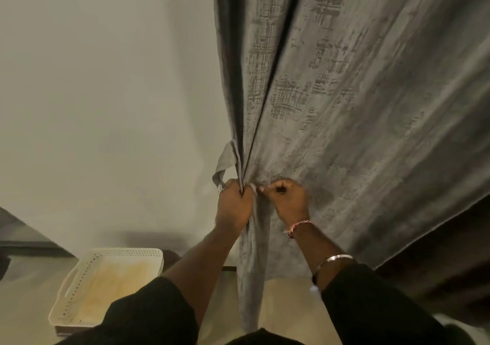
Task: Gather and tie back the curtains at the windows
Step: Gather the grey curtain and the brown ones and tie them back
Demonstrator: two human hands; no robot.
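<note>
A grey patterned curtain (331,93) hangs in front of me, bunched into folds at waist height. A matching grey tieback strap (222,163) loops out on the curtain's left edge. My left hand (233,204) grips the bunched folds together with the strap's lower end. Just to its right, my right hand (287,199) is curled and pinches curtain fabric, perhaps the strap's other end; which of them is unclear. Below both hands the gathered cloth falls in a narrow column to the floor.
A bare pale wall (106,106) fills the left side. A white perforated plastic basket (106,283) sits low at the left on a dark surface. The curtain's loose right part spreads wide toward the right edge.
</note>
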